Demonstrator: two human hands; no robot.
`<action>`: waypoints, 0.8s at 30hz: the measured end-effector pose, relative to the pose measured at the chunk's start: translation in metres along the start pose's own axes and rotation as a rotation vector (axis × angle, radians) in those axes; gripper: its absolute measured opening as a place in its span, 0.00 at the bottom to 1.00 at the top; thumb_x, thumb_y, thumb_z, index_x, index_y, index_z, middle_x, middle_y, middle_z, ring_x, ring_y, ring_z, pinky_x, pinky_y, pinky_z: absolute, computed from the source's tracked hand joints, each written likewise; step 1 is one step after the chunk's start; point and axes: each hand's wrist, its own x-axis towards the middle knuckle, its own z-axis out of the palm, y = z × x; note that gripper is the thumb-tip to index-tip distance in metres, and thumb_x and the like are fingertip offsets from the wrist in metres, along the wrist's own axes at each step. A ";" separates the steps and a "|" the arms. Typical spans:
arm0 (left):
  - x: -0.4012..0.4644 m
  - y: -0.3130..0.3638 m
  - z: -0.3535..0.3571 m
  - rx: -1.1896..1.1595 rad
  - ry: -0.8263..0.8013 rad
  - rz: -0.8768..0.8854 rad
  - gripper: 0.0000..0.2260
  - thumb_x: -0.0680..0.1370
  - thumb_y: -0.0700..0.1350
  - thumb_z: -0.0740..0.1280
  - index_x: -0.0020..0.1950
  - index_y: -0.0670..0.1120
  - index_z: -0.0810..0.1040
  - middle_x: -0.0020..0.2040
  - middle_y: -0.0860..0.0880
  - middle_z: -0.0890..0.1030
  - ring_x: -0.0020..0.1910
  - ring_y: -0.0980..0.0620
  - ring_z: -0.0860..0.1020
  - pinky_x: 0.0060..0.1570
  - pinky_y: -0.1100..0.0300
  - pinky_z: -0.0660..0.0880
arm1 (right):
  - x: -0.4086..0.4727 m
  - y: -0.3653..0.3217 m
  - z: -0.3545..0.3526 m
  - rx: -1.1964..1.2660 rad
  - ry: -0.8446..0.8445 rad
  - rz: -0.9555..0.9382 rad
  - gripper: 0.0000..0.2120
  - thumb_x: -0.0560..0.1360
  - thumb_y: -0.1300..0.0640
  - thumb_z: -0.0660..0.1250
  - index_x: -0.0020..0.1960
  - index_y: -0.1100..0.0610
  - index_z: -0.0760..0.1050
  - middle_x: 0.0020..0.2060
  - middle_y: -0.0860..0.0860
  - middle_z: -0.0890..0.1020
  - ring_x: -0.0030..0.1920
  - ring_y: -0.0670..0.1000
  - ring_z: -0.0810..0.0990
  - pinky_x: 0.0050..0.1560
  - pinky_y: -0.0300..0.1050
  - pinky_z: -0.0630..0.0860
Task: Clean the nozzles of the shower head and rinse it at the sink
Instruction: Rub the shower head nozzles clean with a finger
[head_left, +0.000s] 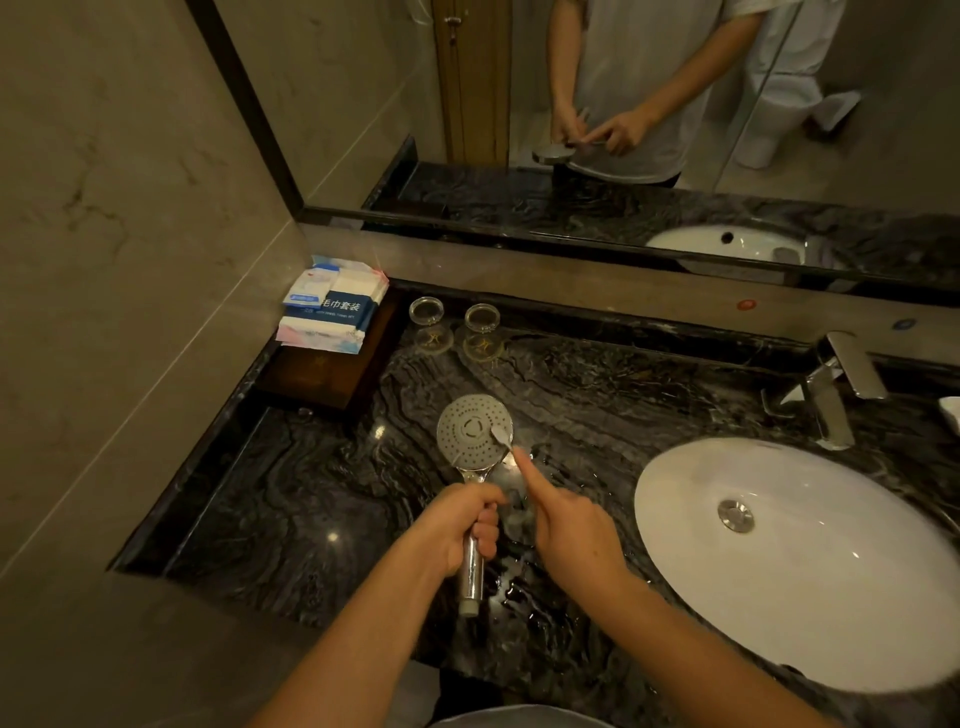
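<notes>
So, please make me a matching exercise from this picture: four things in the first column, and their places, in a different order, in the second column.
Things:
1. shower head
2. towel pack
3. faucet
4. drain plug

Places:
A. in the bottom of the white sink
B. on the dark tray in the left corner
C. behind the sink, at the right
D. above the counter, handle gripped by the left hand

Pairs: 1-D, 2-B, 3-C, 4-A

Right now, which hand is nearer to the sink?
The right. The right hand holds a small brush against the shower head, just left of the sink. The left hand grips the shower head's handle, farther left of the basin.
</notes>
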 end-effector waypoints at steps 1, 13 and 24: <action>-0.001 0.001 -0.001 0.014 0.010 0.016 0.16 0.78 0.37 0.64 0.32 0.46 0.66 0.21 0.52 0.62 0.16 0.57 0.60 0.18 0.68 0.59 | -0.006 0.000 0.002 0.001 -0.024 -0.014 0.38 0.82 0.55 0.56 0.74 0.28 0.34 0.41 0.52 0.80 0.39 0.56 0.80 0.39 0.52 0.75; -0.011 0.003 0.007 0.082 0.009 0.103 0.11 0.79 0.34 0.62 0.38 0.44 0.69 0.24 0.51 0.65 0.18 0.57 0.62 0.19 0.68 0.60 | 0.007 0.000 -0.022 -0.138 -0.026 -0.064 0.39 0.80 0.57 0.58 0.77 0.33 0.38 0.43 0.53 0.79 0.41 0.56 0.80 0.36 0.48 0.68; -0.017 0.000 0.001 0.135 -0.026 0.110 0.11 0.78 0.33 0.67 0.40 0.45 0.70 0.25 0.51 0.65 0.19 0.57 0.62 0.19 0.67 0.60 | 0.006 0.002 -0.023 -0.171 -0.051 -0.109 0.38 0.80 0.57 0.58 0.77 0.34 0.39 0.45 0.53 0.80 0.43 0.56 0.81 0.39 0.47 0.69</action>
